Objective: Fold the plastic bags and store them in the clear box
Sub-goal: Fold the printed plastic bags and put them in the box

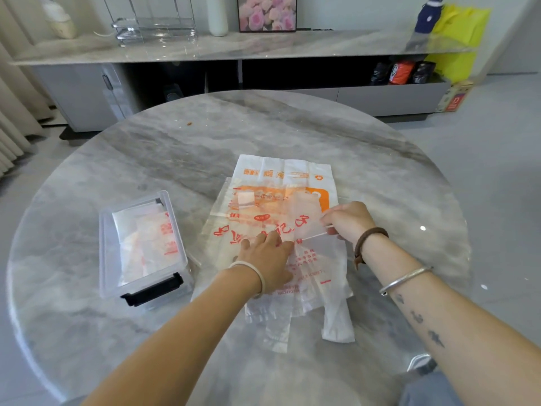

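Nearest, at the lower right of the frame, we make out only a strip of blue cloth (430, 388) and a metal piece (418, 361), both partly cut off or hidden.

The left hand (265, 259) lies flat with straight fingers, its grip apart. It presses down on the plastic bags (278, 171) spread at the centre of the round grey marble counter (205, 142). The right hand (348, 219), just to the right of it, has its grip pinched together on a creased edge of the topmost clear sheet. The bags overlap and show through one another, so we cannot tell how many lie there. Their small red print is too fine for us to read.

At centre left the clear box (104, 253) stands on the counter just beside the pile. It holds folded bags (146, 244), blurred by its walls, and we cannot tell whether a lid is on it.

Beyond, across a pale floor (497, 127), we see a long sideboard (205, 48). It carries a flower picture (267, 13), a white vase (217, 16) cut off at the top and a clear rack (155, 27). At the upper right is a yellow bag (459, 24). A curtain (11, 112) edges the left.
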Tool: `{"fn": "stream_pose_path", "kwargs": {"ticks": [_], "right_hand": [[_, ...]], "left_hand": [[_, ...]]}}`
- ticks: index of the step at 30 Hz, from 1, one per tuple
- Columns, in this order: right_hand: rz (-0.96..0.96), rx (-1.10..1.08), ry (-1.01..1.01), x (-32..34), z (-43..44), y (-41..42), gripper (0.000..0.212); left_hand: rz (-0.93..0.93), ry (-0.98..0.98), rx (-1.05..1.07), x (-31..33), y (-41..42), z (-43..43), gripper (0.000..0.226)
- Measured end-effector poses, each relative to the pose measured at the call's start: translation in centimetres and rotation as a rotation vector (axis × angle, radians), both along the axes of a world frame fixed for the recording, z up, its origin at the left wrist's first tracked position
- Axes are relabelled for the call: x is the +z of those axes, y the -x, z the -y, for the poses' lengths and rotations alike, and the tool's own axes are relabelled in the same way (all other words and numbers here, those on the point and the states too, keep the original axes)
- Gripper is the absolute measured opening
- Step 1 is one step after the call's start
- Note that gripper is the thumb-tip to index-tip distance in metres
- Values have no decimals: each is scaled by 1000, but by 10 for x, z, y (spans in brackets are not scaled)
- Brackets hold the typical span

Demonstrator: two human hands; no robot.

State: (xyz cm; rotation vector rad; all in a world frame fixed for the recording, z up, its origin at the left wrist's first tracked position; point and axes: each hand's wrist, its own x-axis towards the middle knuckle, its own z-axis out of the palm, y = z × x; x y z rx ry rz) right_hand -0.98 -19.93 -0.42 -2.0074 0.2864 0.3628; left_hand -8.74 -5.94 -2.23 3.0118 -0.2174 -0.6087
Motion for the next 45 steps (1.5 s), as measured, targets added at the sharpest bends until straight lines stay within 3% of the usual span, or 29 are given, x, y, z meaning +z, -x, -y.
{"fn": "stream_pose_path", "kwargs": {"ticks": [4,7,11,14,16,19,22,24,29,36,40,45], "right_hand": [[23,66,-274,14,-11,8,24],[16,268,-319,19,-18,19,19],[-126,443,-409,19,-19,23,13],[-193,494,-417,20,-15,22,15],[-246,562,-385,19,-16,25,17],[-210,524,-283,14,-22,26,16],[-36,316,35,2,-22,17,17],[-24,267,157,-5,-21,15,20],[-131,310,75,-5,-27,19,4],[-110,365,55,-4,-30,19,4],[20,356,-89,-2,-27,17,19],[80,363,-267,5,-22,18,25]], "left_hand": [[7,165,40,1,-5,1,39],[42,340,166,2,-8,-1,33],[209,567,587,7,-11,-16,39],[219,779,890,6,-16,-27,31],[200,876,989,10,-16,-29,40],[170,749,955,7,-16,-32,48],[125,547,827,6,-13,-32,44],[81,505,799,4,-12,-31,41],[66,506,796,4,-12,-30,40],[54,516,809,-1,-14,-34,47],[42,738,903,-4,-17,-37,60],[-19,1169,1016,2,-16,-36,24]]}}
